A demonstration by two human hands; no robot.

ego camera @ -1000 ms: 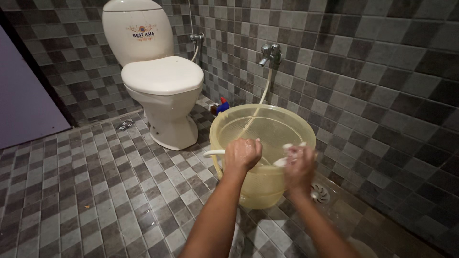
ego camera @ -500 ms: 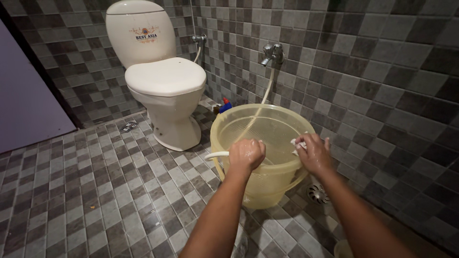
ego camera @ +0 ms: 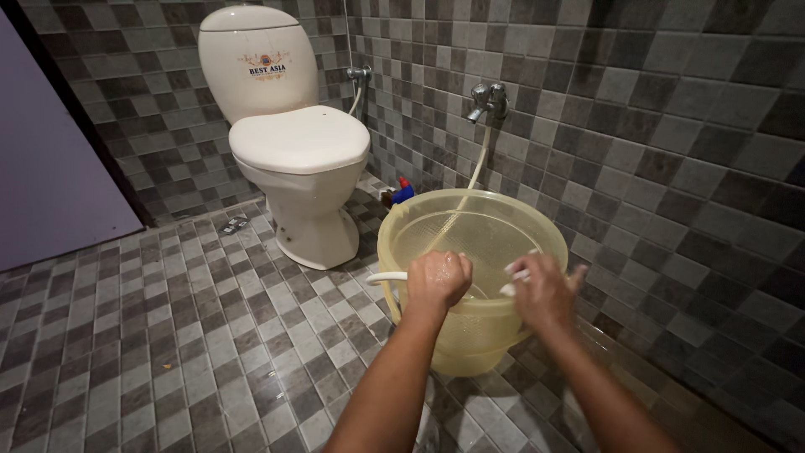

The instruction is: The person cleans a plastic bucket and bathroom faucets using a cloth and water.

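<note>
Both hands at the bucket rim

Left hand (ego camera: 438, 279) fisted on the thin, flexible yellow bucket (ego camera: 472, 252) – likely slippery; right hand (ego camera: 543, 292) pinches a white scrap (ego camera: 513, 279) beside it.

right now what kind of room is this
A tiled bathroom, most likely in a home. A white ceramic toilet stands by the grey tiled wall, and a metal wall tap feeds a hose into a translucent yellow plastic bucket.

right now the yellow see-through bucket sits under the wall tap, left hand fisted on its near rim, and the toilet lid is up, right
Not quite: the toilet lid is down, closed over the bowl, as the head view shows. The rest holds: the yellow see-through bucket sits under the wall tap, and the left hand is fisted on its near rim.
</note>
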